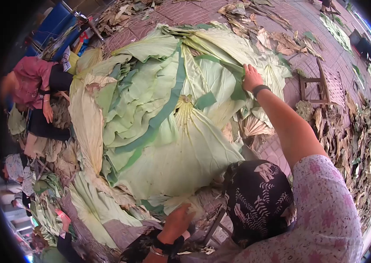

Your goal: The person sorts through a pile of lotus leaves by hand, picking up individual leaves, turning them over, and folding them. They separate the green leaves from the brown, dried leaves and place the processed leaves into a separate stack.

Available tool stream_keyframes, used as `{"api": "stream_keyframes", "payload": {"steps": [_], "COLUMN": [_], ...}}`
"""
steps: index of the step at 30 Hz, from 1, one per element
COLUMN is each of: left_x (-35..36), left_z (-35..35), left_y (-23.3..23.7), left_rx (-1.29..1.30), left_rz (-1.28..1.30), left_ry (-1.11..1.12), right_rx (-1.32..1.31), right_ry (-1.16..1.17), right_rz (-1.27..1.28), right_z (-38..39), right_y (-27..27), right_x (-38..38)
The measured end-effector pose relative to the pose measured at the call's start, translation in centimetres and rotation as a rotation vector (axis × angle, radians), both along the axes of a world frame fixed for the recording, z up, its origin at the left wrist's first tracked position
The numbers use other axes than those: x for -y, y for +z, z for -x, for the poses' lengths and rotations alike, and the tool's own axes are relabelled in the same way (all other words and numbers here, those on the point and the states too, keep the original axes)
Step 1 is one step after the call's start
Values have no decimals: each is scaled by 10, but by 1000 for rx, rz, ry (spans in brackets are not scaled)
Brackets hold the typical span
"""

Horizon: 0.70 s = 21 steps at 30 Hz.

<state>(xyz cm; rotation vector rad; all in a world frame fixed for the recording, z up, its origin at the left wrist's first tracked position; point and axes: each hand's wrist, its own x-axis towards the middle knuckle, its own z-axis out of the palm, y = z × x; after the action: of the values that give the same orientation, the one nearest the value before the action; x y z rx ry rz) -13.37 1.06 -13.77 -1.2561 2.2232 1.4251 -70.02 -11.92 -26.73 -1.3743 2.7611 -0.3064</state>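
Note:
Large pale green leaves (176, 153) lie layered in a broad pile, with veins spreading from a central stem point. A darker green strip (168, 105) curves across the stack. My right hand (252, 78) rests on the pile's upper right edge, fingers extended over the leaves. Near the pile's lower edge is my left hand (178, 222), its fingers loosely bent and apart, with nothing visible in them. Dark patterned cloth (258, 201) lies between my arms. Dark bands circle both wrists.
A co-worker in a pink top (30, 83) sits at the left, and other people are partly visible below. A small stool (321, 85) stands on the right. Dried brown leaves (347, 144) cover the paving nearby. Blue containers (54, 24) are at the upper left.

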Motion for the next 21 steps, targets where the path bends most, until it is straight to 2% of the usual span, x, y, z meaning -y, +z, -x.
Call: {"api": "stream_keyframes", "payload": {"steps": [4, 6, 9, 12, 13, 17, 21], "left_x": [2, 0, -2, 0, 0, 0, 0], "left_z": [-1, 0, 1, 4, 3, 2, -2], "left_y": [3, 8, 12, 20, 20, 22, 18], "left_rx": [42, 41, 3, 13, 9, 43, 26], "left_rz": [91, 124, 190, 201, 208, 187, 209], "left_ry": [-85, -119, -170, -218, -225, -237, -256], "right_rx": [52, 125, 234, 217, 270, 447, 546], "right_ry": [-61, -17, 6, 69, 56, -77, 100], "right_rz": [13, 56, -111, -131, -85, 373, 355], "right_z": [25, 33, 34, 34, 37, 63, 85], "right_y": [-21, -21, -6, -4, -6, -28, -31], "right_x": [24, 29, 32, 29, 28, 37, 49]}}
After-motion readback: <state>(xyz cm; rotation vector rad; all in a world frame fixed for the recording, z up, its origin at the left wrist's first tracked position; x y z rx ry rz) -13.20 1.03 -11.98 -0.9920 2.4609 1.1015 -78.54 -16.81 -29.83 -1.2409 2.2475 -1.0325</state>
